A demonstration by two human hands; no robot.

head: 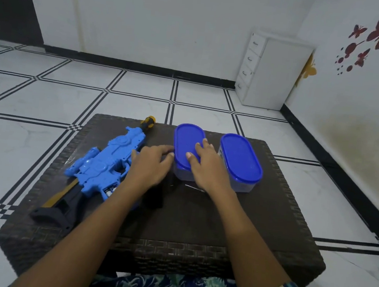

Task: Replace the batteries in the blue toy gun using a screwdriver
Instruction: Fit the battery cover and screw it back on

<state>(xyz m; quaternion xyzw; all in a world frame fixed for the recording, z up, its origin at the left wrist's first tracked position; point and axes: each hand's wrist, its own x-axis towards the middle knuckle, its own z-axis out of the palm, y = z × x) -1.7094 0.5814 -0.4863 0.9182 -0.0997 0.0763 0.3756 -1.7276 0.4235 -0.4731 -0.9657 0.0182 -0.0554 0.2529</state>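
The blue toy gun (106, 166) lies on the left half of a dark wicker table (184, 227), its black stock pointing toward me. A yellow-and-black screwdriver handle (148, 122) shows beyond the gun's far end. Two clear boxes with blue lids stand at the table's far side: the left box (187, 143) and the right box (240, 162). My right hand (207, 167) rests flat on the left box's lid. My left hand (150, 166) touches that box's left side with its fingertips. A thin metal piece (194, 188) lies in front of the boxes.
A small dark object (156, 196) lies on the table below my left hand, partly hidden. The low table stands on a white tiled floor with black lines. A white drawer cabinet (273, 70) is in the far right corner.
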